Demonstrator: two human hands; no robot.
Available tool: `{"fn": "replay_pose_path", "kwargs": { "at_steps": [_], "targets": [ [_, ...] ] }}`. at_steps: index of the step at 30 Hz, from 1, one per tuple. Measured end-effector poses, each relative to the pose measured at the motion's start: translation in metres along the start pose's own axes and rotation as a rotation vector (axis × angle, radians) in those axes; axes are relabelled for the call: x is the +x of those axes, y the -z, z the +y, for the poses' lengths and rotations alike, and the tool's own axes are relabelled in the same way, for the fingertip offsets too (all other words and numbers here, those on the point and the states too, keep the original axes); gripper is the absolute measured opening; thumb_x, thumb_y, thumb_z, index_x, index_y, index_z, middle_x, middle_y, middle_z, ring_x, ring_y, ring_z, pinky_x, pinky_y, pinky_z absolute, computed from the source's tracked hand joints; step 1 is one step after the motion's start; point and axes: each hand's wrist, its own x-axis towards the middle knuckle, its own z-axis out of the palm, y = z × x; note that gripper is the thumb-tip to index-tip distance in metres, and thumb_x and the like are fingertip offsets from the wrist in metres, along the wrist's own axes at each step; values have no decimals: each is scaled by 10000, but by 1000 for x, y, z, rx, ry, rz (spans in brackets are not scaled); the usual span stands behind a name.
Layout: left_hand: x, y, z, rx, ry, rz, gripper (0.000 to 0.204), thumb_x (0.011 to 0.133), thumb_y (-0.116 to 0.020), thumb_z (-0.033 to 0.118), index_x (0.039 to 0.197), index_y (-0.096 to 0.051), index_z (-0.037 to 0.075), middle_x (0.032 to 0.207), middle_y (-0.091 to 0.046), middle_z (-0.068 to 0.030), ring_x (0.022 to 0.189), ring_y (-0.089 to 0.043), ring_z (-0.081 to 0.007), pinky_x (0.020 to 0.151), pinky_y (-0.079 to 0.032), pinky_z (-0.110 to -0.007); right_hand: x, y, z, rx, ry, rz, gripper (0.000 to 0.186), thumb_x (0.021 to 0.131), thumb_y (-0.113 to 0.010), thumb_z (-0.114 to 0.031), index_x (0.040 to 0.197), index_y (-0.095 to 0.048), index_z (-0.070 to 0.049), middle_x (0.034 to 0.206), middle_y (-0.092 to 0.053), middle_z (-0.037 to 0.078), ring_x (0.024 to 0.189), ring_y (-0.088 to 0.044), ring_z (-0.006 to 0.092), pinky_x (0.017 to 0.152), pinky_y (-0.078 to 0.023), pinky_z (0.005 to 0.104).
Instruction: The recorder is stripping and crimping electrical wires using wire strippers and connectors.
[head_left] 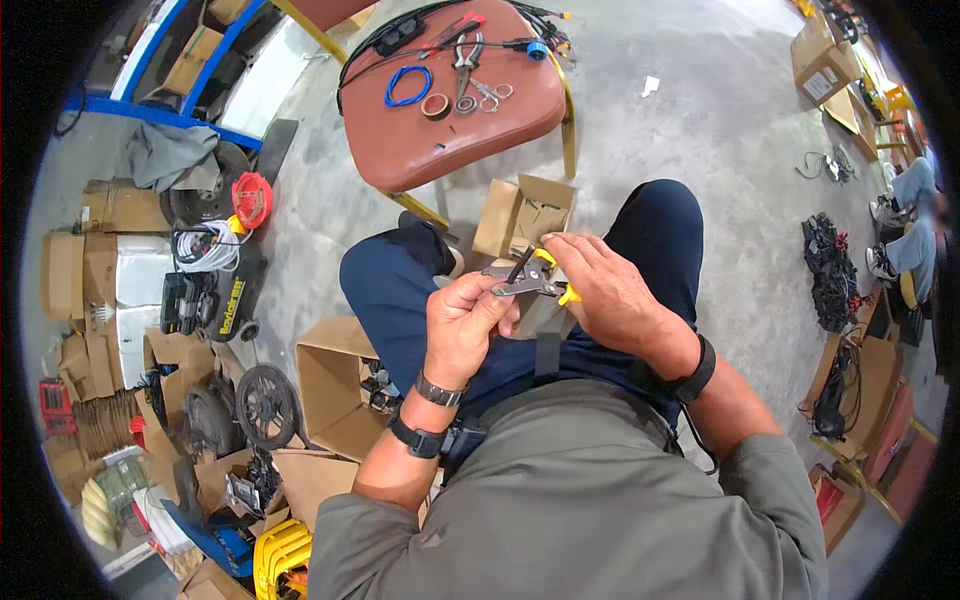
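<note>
Yellow-handled wire strippers (528,284) are held in front of my lap. My right hand (618,298) is closed round their yellow grips. With thumb and fingers, my left hand (462,322) pinches at the metal jaws, where a short black cable piece (519,264) stands up. How far it sits between the jaws I cannot tell. Below the tool, between my knees, is an open cardboard box (494,218) on the floor. Beyond it, a reddish-brown chair seat (410,150) carries pliers (466,64), scissors (489,97), a blue wire coil (408,86), a tape roll (435,106) and black cables.
Another open carton (328,385) stands by my left leg, near a black wheel (267,406). Cartons, white cable (208,246) and a blue rack (165,112) crowd the left. At right lie a black cable bundle (830,270) and boxes; another person's legs (912,245) show there.
</note>
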Motion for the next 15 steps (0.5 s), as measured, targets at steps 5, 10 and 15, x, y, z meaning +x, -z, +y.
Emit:
{"fn": "replay_pose_path", "kwargs": {
  "at_steps": [5,10,15],
  "targets": [
    [-1,2,0,-42,28,-11,141,960,-623,135,984,-645,-2,760,-645,-104,584,-560,-145,523,-451,-249,-2,-4,1,-11,-20,20,527,761,-581,30,1279,-491,31,1253,-572,219,1173,-548,376,993,-460,426],
    [1,0,3,-110,67,-12,168,963,-620,173,972,-644,8,741,-638,-101,552,-539,-140,493,-431,-248,-5,-2,4,-44,-35,38,531,762,-604,16,1281,-493,28,1258,-571,220,1180,-542,381,1004,-451,434],
    [1,3,2,-140,92,-38,179,963,-622,189,984,-645,12,724,-630,-96,532,-520,-137,483,-419,-245,-6,-1,3,-34,-38,13,551,750,-642,6,1281,-497,26,1234,-581,214,1147,-554,380,980,-461,436]
  ]
}}
